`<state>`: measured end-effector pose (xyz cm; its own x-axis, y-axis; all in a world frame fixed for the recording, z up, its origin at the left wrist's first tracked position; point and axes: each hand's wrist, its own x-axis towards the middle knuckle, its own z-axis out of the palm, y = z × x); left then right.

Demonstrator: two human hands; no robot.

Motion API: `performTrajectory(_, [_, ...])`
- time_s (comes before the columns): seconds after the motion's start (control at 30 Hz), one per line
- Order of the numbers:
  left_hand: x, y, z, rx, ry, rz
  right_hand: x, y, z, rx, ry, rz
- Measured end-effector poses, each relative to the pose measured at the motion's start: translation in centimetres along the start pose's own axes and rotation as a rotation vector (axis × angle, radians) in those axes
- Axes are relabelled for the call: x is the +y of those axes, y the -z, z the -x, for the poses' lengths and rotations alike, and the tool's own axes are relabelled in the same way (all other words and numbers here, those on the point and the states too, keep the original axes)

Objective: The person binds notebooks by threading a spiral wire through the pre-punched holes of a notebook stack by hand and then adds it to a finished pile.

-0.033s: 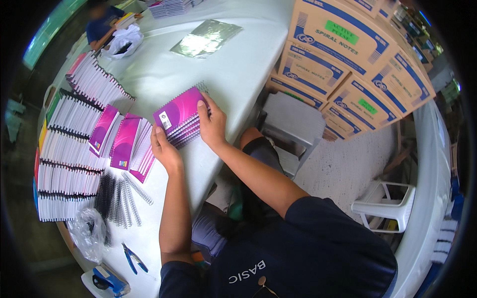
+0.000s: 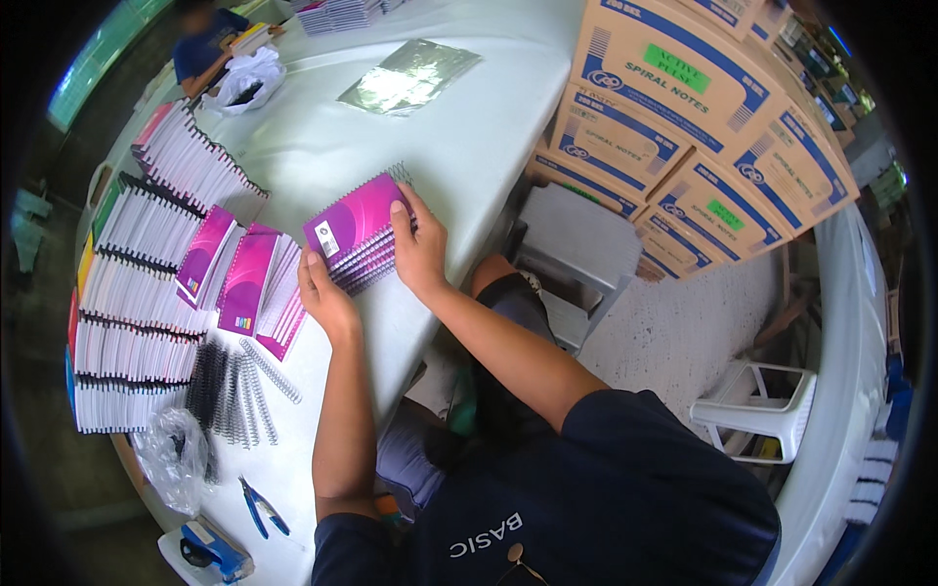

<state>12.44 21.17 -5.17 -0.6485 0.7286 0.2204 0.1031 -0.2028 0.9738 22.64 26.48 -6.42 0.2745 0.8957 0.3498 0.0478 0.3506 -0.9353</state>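
Observation:
Between my two hands is a stack of purple-and-pink spiral notebooks, with a white label on the top cover and coil edges showing along the near side. My left hand grips its lower left corner, fingertips along the edge. At the right end my right hand is closed round the stack, thumb on top. Just left of it lie more purple notebooks, some fanned with pages showing. Loose spiral coils, black and clear, rest below those.
Rows of bound notebooks line the table's left side. Near me lie blue-handled pliers, a clear plastic bag and a blue tool. A silvery sheet lies farther off. Cartons and stools stand right; another person sits far left.

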Motion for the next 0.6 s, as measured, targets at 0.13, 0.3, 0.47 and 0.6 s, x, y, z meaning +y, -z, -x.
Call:
performTrajectory(0.13, [0.2, 0.3, 0.0, 0.023, -0.006, 0.013, 0.2, -0.4, 0.4, -0.008, 0.021, -0.032])
performTrajectory(0.3, [0.4, 0.8, -0.6, 0.074, -0.084, -0.211, -0.1, -0.7, 0.8, -0.067, -0.069, -0.121])
performTrajectory(0.47, [0.1, 0.0, -0.4, 0.036, 0.005, -0.073, -0.4, 0.2, 0.3, -0.067, -0.028, -0.161])
performTrajectory(0.6, [-0.4, 0.6, -0.7, 0.067, -0.012, -0.071, -1.5, 0.0, 0.6, -0.110, -0.040, -0.131])
